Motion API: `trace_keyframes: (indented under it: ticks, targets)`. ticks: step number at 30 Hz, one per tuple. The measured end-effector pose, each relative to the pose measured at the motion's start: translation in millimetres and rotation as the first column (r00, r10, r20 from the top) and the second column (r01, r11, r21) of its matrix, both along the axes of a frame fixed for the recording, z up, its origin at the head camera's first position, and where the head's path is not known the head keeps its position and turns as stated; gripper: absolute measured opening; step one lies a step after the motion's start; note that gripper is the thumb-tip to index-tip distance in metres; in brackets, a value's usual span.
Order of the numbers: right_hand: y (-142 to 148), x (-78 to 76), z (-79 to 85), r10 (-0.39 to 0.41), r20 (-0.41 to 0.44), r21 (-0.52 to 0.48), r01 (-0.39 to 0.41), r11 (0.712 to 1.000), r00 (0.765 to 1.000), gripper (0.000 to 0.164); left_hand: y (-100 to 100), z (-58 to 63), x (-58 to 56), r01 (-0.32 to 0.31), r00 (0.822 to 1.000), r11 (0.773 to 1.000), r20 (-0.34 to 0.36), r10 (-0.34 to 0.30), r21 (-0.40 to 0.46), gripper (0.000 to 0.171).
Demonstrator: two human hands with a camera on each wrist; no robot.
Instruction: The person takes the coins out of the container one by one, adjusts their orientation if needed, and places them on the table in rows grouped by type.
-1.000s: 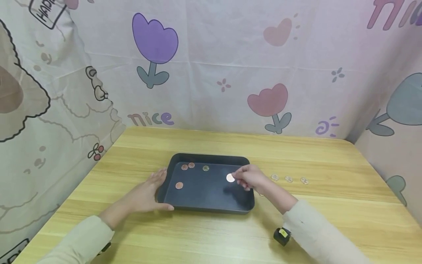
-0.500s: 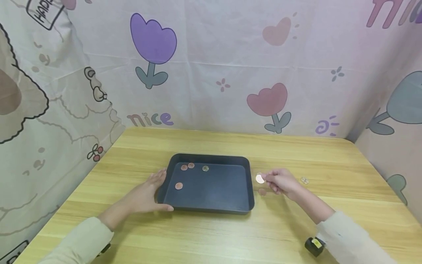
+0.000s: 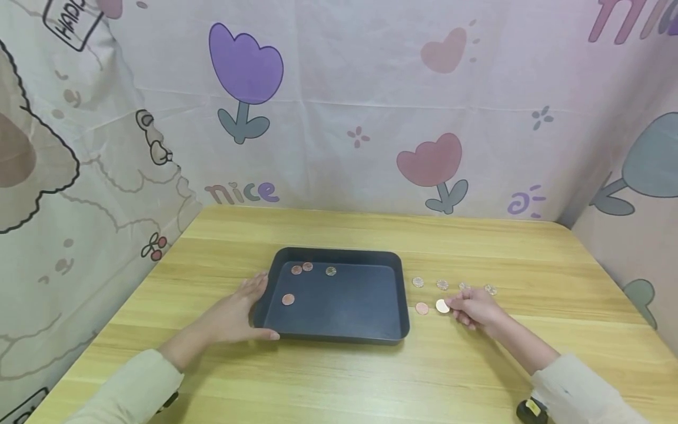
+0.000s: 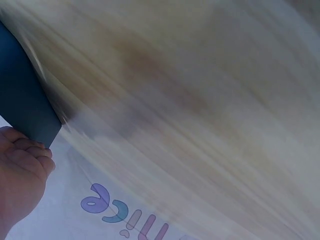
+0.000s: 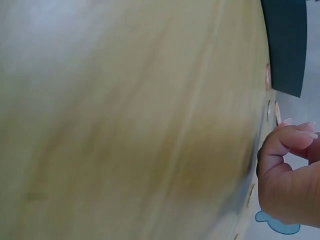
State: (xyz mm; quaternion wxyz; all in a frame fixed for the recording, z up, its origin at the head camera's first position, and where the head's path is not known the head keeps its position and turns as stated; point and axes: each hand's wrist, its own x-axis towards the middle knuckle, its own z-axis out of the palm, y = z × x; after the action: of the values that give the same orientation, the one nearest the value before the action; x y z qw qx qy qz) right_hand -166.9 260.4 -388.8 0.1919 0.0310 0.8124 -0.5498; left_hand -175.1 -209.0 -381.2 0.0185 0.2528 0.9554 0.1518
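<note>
Left sleeve (image 3: pixel 129 383): pale, located left of and nearer the person than the tray. Left hand (image 3: pixel 233 312): set against the tray's left side, thumb and fingers spread wide, the thumb at the tray's near left corner; no coin seen in this hand. Tray (image 3: pixel 344 338): dark, rectangular, raised walls, flat on the wooden table (image 3: pixel 339 383). Inside the tray, left to right: one reddish coin (image 3: pixel 288 300) toward its near left; a second reddish coin (image 3: pixel 296 270) and a third reddish coin (image 3: pixel 308 267) side by side toward its far left; a yellowish coin (image 3: pixel 331 271) toward its far wall. Outside, right of the tray: a row of four pale coins (image 3: pixel 418 282), the third partly covered by the right hand. Nearer the person than that row, just beside the tray's right wall: a copper coin (image 3: pixel 421 308). Next to it, farther right of the tray: a bright coin (image 3: pixel 442 306), pinched between thumb and fingers of the right hand (image 3: pixel 477 309); contact with the table cannot be determined.
</note>
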Motion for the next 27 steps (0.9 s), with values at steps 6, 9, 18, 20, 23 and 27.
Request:
trace_keyframes:
  ticks: [6, 9, 18, 20, 23, 27]
  targets:
    - [-0.4, 0.3, -4.5, -0.041, -0.024, 0.112, 0.043, 0.993, 0.999, 0.015, -1.2, -0.9, 0.5, 0.0, 1.0, 1.0, -0.003, 0.0, 0.005, 0.118]
    - [-2.0, 1.8, -3.5, -0.057, -0.035, 0.158, 0.062, 0.986, 0.998, 0.014, -1.6, -1.0, 0.5, -0.007, 1.0, 1.0, 0.004, 0.008, -0.005, 0.118]
    - [-2.9, 2.7, -1.7, -0.046, -0.057, 0.197, 0.056, 0.979, 0.997, 0.012, -1.7, -1.8, -0.4, -0.011, 1.0, 1.0, 0.013, 0.011, -0.004, 0.119]
    - [-2.8, 2.8, -1.5, -0.043, -0.059, 0.199, 0.054, 0.979, 0.997, 0.012, -1.6, -1.9, -0.7, -0.009, 1.0, 1.0, 0.012, 0.009, -0.003, 0.119]
    - [-2.8, 3.0, 0.0, -0.036, -0.071, 0.207, 0.05, 0.977, 0.997, 0.013, -1.4, -1.9, -0.9, -0.01, 1.0, 1.0, 0.013, 0.01, -0.003, 0.119]
    - [-5.1, 1.1, 5.1, -0.029, -0.128, 0.203, 0.054, 0.978, 0.991, 0.015, -1.3, -1.5, -1.5, -0.01, 1.0, 1.0, 0.017, 0.01, -0.003, 0.118]
